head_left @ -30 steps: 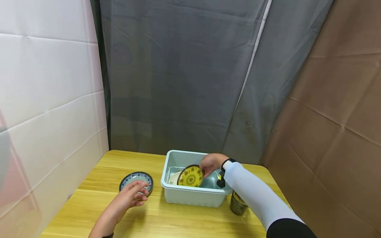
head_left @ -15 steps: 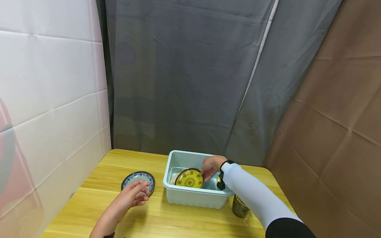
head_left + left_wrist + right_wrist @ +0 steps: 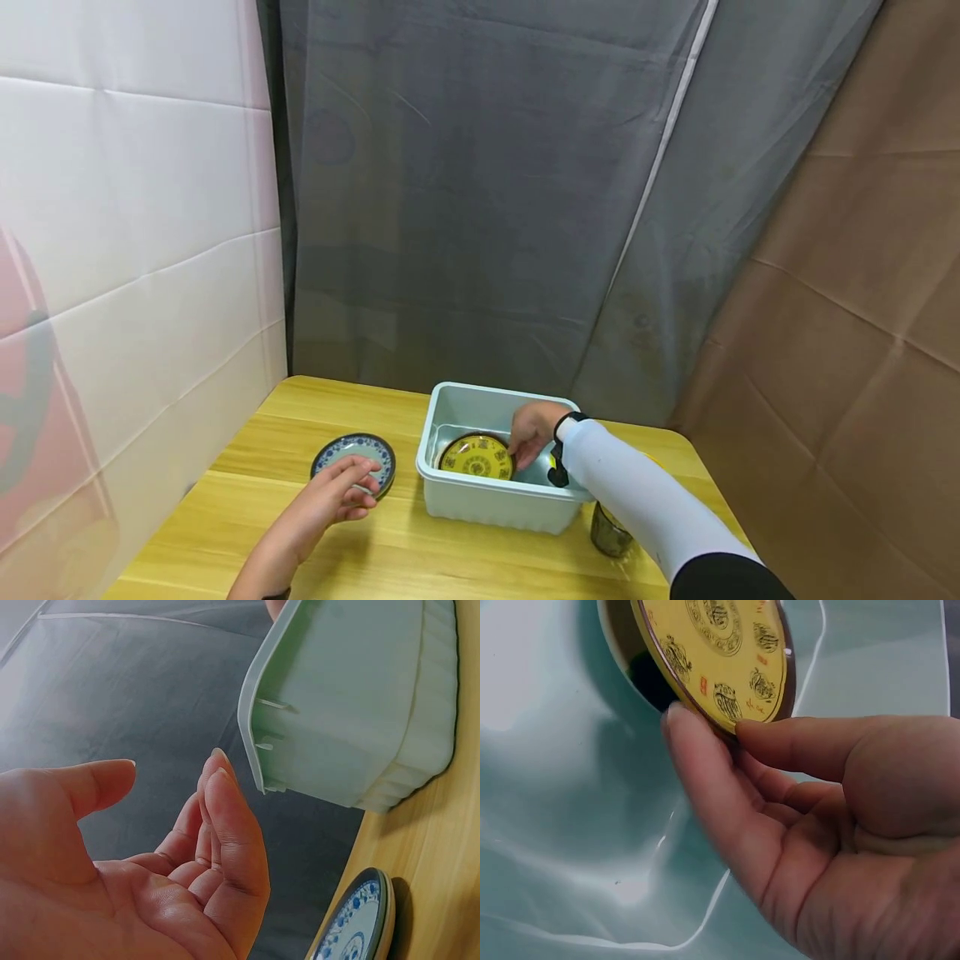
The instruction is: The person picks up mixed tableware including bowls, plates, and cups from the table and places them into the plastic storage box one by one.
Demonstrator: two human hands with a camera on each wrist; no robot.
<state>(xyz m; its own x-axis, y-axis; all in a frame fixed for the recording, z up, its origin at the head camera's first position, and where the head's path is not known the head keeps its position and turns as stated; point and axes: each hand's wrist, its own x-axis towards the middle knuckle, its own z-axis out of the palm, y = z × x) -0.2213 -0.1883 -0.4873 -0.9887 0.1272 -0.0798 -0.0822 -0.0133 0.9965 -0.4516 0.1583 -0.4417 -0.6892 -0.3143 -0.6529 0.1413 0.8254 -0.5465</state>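
Note:
My right hand [image 3: 532, 432] reaches down into a pale blue-green plastic bin [image 3: 498, 506] and pinches the rim of a yellow patterned plate [image 3: 477, 460] between thumb and fingers. In the right wrist view the yellow plate [image 3: 727, 652] is tilted, dark-rimmed, with black and red motifs. A paler rim [image 3: 615, 637] shows beneath it. My left hand [image 3: 337, 498] hovers with relaxed fingers, holding nothing. It partly covers a blue-and-white plate [image 3: 367, 447] with a dark rim on the table, left of the bin.
A dark, see-through glass [image 3: 611, 536] stands at the bin's front right corner, partly behind my right sleeve [image 3: 637, 483]. The wooden table [image 3: 420, 562] is bordered by a white sheet on the left, a grey curtain behind and a brown sheet on the right.
My right hand has lowered the yellow plate deeper into the bin, and the plate lies flatter, covering the white dish beneath it. The left hand has kept its pose.

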